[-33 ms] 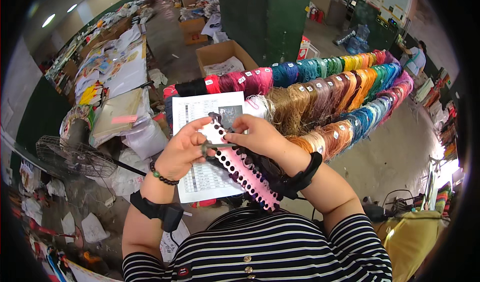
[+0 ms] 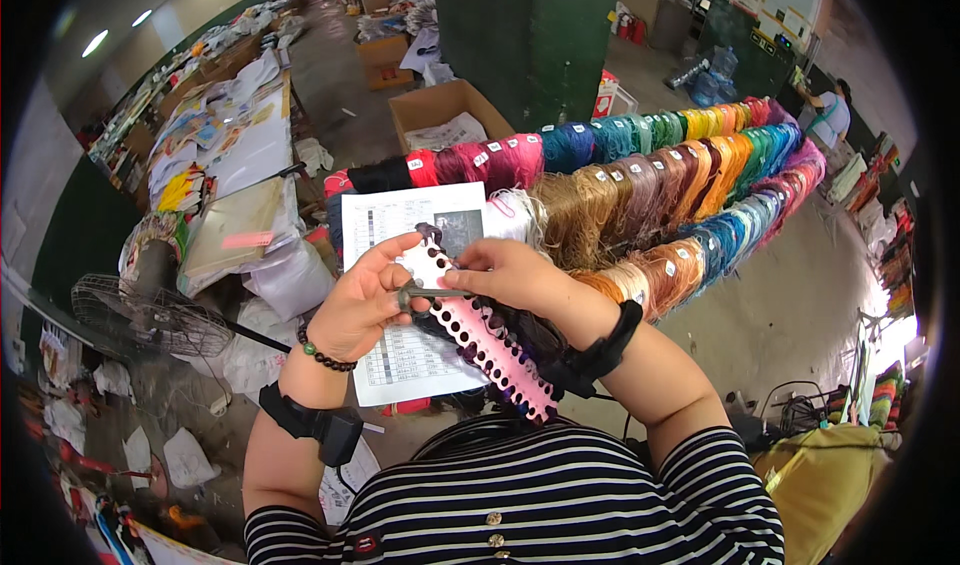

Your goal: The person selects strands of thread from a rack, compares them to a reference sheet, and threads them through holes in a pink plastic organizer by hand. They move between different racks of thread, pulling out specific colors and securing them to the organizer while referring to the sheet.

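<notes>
A long pink strip [image 2: 487, 343] with rows of round holes along both edges slants down toward my body, with dark purple and black thread looped along it. My left hand [image 2: 362, 297] is closed around the handle of small metal scissors [image 2: 438, 292], whose blades lie across the strip, pointing right. My right hand [image 2: 510, 270] is closed in a pinch at the strip's right edge, near the scissor tips. What exactly its fingertips grip is partly hidden. Beneath both hands lies a printed chart sheet [image 2: 372, 370] with a dark picture at its upper right.
Racks of colourful thread skeins [image 2: 650, 190] with small white labels stretch away to the right. An open cardboard box [image 2: 415, 115] stands behind them, beside a green pillar [image 2: 565, 45]. At left are a fan [image 2: 150, 315] and a paper-covered table [image 2: 270, 125]. Another person [image 2: 830, 115] is at far right.
</notes>
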`<state>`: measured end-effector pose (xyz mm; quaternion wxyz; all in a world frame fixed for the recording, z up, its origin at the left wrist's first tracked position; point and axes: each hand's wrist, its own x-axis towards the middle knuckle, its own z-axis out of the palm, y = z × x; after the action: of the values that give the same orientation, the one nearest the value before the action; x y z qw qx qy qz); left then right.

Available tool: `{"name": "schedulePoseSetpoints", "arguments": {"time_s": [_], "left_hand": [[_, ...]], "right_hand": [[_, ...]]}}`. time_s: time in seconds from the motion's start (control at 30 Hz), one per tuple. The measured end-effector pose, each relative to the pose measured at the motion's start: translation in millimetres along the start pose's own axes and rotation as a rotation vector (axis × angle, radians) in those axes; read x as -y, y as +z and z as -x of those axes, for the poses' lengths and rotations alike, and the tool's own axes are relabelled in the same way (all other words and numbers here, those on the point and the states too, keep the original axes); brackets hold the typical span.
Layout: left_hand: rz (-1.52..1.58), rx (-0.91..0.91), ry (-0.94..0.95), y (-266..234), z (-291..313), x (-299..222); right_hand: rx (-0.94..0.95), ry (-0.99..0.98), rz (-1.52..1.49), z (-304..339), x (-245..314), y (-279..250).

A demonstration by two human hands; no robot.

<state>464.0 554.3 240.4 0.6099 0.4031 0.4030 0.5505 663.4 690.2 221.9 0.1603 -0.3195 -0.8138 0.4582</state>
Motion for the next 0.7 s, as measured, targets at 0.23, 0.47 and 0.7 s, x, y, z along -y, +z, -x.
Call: {"name": "schedulePoseSetpoints", "arguments": {"time_s": [0.23,0.47,0.7], "left_hand": [[-0.605,-0.241,0.437,-7,-9,5],[0.416,-0.267,0.188,-18,16,-26],[0.558,-0.318,0.501,-177,93,-50]], "right_hand": [[0.158,0.057,-0.472,7,-1,-9],[0.028,-0.049,-0.181,34,-10,-42],[-0.139,-0.044,-0.426,62,-33,-74]]}}
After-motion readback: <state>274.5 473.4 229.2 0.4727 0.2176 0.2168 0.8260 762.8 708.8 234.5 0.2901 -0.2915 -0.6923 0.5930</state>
